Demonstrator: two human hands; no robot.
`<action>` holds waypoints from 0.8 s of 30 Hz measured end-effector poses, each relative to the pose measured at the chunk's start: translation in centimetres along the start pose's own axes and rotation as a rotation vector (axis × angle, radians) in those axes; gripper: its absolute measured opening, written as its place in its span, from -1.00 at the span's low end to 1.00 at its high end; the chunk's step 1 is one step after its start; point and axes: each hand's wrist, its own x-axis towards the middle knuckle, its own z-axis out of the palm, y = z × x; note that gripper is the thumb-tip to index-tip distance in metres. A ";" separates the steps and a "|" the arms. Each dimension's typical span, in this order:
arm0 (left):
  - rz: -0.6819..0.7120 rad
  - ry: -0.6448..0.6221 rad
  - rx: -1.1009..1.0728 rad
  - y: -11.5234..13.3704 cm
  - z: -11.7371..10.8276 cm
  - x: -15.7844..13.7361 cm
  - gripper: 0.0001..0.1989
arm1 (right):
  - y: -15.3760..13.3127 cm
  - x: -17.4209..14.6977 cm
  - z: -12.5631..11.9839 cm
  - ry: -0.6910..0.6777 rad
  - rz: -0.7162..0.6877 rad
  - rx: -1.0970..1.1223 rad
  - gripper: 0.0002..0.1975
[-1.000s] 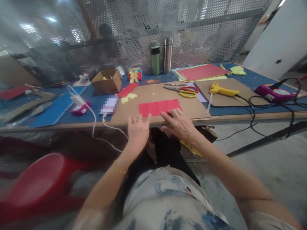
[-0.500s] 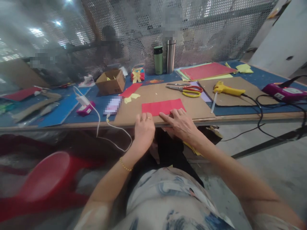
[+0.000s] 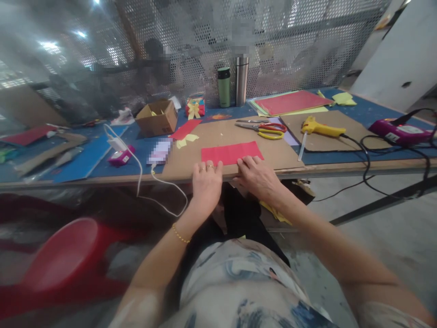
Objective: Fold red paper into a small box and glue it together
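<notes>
A red sheet of paper (image 3: 232, 152), folded into a long strip, lies on a brown cardboard sheet (image 3: 283, 157) at the table's near edge. My left hand (image 3: 207, 182) is closed at the paper's near left corner, fingertips on its edge. At the near right part, my right hand (image 3: 257, 177) has its fingers bent together on the same edge. Both thumbs are mostly hidden. Beyond the paper lie scissors with yellow handles (image 3: 271, 134) and another pair with red handles (image 3: 276, 127).
To the right are a yellow glue gun (image 3: 322, 127) with a black cord and a purple box (image 3: 401, 132). Paper scraps (image 3: 187, 140), a phone (image 3: 160, 151) and a carton (image 3: 157, 118) sit left. A green tumbler (image 3: 224, 87) and steel flask (image 3: 241, 82) stand behind.
My right hand's outstretched index finger has drawn in toward its other fingers, slightly to the right. My left fingers have shifted slightly along the near edge. The red paper stays in place.
</notes>
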 end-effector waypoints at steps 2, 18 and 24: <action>-0.007 0.007 0.003 0.0 -0.1 0.1 -0.45 | 1.2 -0.3 0.1 0.007 -0.034 0.067 -0.75; 0.066 -0.093 0.024 0.3 -0.4 0.7 -0.29 | 3.0 -2.1 -4.6 -0.188 0.157 -0.178 -0.67; 0.080 -0.189 0.001 0.5 -1.6 2.1 -0.31 | 3.4 -0.6 -4.7 -0.152 0.132 -0.163 -0.64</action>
